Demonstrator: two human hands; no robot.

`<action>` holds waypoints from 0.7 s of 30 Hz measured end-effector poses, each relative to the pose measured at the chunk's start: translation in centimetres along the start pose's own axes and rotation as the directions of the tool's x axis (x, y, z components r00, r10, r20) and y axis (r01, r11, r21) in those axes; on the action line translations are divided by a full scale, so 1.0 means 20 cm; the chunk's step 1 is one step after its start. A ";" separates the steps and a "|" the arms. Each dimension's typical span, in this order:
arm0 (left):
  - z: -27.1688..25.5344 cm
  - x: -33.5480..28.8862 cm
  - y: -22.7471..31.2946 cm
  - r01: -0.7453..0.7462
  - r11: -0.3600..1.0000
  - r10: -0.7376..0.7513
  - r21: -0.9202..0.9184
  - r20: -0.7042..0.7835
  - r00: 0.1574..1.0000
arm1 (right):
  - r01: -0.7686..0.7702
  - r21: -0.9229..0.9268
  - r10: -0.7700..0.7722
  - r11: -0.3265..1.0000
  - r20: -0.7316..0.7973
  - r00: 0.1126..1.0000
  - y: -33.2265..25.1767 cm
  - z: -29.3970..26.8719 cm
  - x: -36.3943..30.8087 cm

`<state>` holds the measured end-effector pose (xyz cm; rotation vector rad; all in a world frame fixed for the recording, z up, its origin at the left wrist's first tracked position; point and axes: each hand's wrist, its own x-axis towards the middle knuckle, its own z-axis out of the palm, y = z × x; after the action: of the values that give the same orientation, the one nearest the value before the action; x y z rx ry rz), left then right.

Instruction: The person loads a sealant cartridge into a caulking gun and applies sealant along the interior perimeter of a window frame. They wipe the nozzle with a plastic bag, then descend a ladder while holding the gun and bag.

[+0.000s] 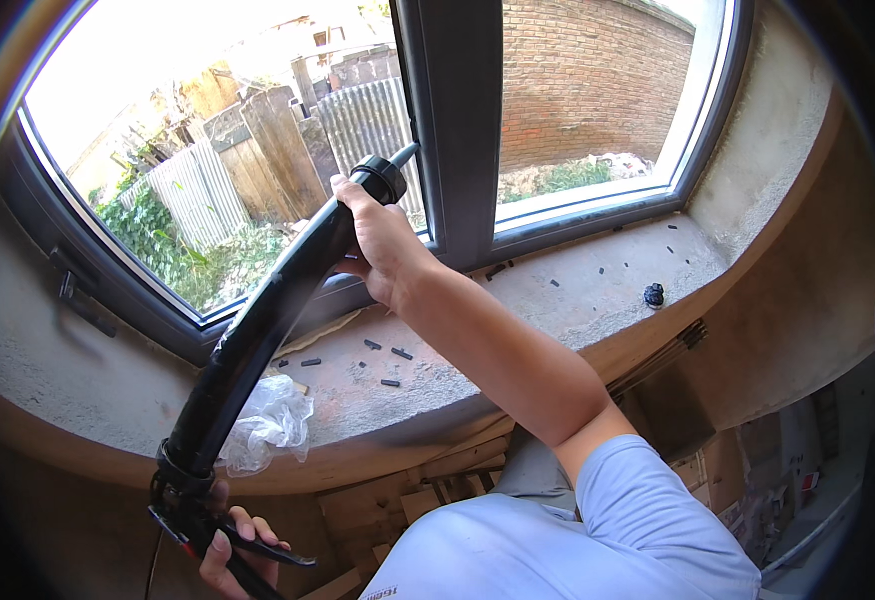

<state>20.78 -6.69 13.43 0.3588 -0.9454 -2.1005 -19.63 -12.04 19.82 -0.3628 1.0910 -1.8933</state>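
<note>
A long black caulking gun slants across the left half of the head view, its nozzle pointing up and right. The tip reaches the glass edge beside the window's dark upright frame bar; whether it touches cannot be made out. My right hand is wrapped round the front of the barrel, just behind the black end cap. At the lower left, my left hand grips the handle and trigger, with some of its fingers hidden behind them.
A crumpled clear plastic bag lies on the rough sill beside the barrel. Several small black pieces are scattered there, with a black lump farther right. A window handle juts out at left. Cardboard lies below the sill.
</note>
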 end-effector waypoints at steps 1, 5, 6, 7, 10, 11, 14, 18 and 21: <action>0.01 0.00 0.01 0.002 1.000 -0.002 -0.004 0.004 1.000 | 0.006 0.003 -0.006 1.000 0.009 1.000 -0.01 0.00 0.00; 0.04 0.00 0.03 0.004 1.000 -0.004 -0.003 -0.005 1.000 | 0.031 0.010 -0.031 0.999 0.029 0.999 -0.04 0.03 0.00; 0.05 0.00 0.04 0.002 1.000 -0.002 0.000 0.003 1.000 | 0.037 0.011 -0.038 0.999 0.028 0.999 -0.05 0.03 0.00; 0.06 0.00 0.05 0.001 1.000 -0.001 0.002 0.011 1.000 | 0.043 0.009 -0.043 0.999 0.024 0.999 -0.06 0.04 -0.01; 0.09 0.01 0.06 -0.001 1.000 0.001 0.000 0.015 1.000 | 0.061 0.005 -0.061 0.998 0.017 0.998 -0.08 0.06 -0.01; 0.10 0.01 0.07 -0.002 1.000 0.002 -0.004 0.016 1.000 | 0.065 0.003 -0.065 0.998 0.018 0.998 -0.09 0.07 -0.01; 0.11 0.01 0.08 0.001 1.000 0.000 -0.018 0.018 1.000 | 0.076 -0.003 -0.076 0.997 0.018 0.997 -0.12 0.09 -0.03; 0.12 0.01 0.10 0.006 0.999 -0.006 -0.042 0.013 1.000 | 0.069 -0.008 -0.069 0.998 0.007 0.998 -0.16 0.12 -0.05; 0.13 0.02 0.12 0.006 0.999 -0.005 -0.042 0.022 1.000 | 0.069 -0.020 -0.069 0.997 0.013 0.998 -0.18 0.13 -0.05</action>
<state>20.34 -6.67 16.99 0.3178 -0.9124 -2.1301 -19.41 -11.82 24.49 -0.4274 1.1027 -1.9393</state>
